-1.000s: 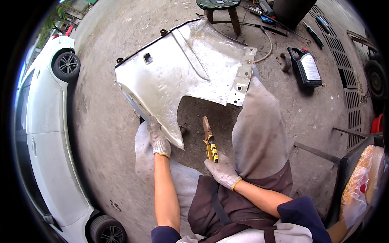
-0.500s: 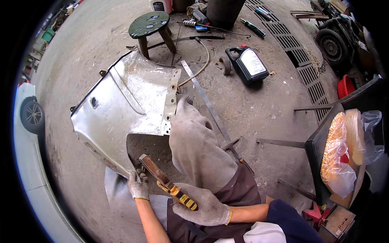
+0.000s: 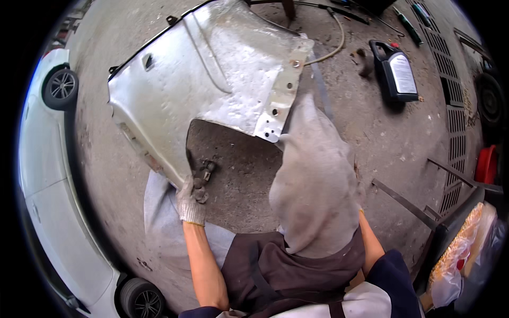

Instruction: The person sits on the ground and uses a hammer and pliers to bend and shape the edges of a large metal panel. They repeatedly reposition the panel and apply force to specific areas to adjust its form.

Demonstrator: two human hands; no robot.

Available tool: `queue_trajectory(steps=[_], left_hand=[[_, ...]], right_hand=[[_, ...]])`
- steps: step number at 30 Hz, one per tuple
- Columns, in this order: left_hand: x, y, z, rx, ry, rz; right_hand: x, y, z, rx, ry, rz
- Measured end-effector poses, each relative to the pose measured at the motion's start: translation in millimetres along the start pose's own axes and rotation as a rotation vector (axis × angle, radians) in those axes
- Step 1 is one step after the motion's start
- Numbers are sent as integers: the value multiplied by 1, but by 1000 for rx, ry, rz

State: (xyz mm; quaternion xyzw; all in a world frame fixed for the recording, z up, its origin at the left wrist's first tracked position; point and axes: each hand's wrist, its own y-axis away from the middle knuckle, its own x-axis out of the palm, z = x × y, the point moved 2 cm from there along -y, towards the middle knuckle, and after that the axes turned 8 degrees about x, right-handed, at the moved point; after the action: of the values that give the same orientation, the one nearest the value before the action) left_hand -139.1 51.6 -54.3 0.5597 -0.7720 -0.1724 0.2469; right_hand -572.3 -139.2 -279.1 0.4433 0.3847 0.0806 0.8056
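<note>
my rough knit left glove [image 3: 191, 209], silvery metal panel [image 3: 180, 79] with a glossy, dimpled face, matt grey cloth [image 3: 318, 180] over my knees, matt brown fabric [image 3: 297, 278] across my lap, rough concrete floor [image 3: 114, 175], smooth black plastic jug [image 3: 388, 82]

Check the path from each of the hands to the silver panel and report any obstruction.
Left hand: nothing visible; it grips the lower tip of the silver panel. Right hand: the grey-covered right leg stands between the right forearm and the panel, hiding that hand.
</note>
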Motion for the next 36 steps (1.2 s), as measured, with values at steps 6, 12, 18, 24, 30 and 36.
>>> queue_trajectory(steps=[6,12,18,24,30,36], left_hand=[[-9,18,-17,46,79,-63],[-16,34,-11,31,84,-25],[-5,60,-18,39,-8,-99],[-19,127,-25,603,-460,-222],[79,257,-39,1434,-863,661],[79,307,-31,1876,-934,705]], right_hand=[[94,46,42,-205,85,175],[46,73,63,-287,94,44],[-34,118,78,-412,49,-152],[-118,178,79,-523,-48,-371],[-170,316,157,-982,-129,-180],[-108,400,176,-1094,-145,548]])
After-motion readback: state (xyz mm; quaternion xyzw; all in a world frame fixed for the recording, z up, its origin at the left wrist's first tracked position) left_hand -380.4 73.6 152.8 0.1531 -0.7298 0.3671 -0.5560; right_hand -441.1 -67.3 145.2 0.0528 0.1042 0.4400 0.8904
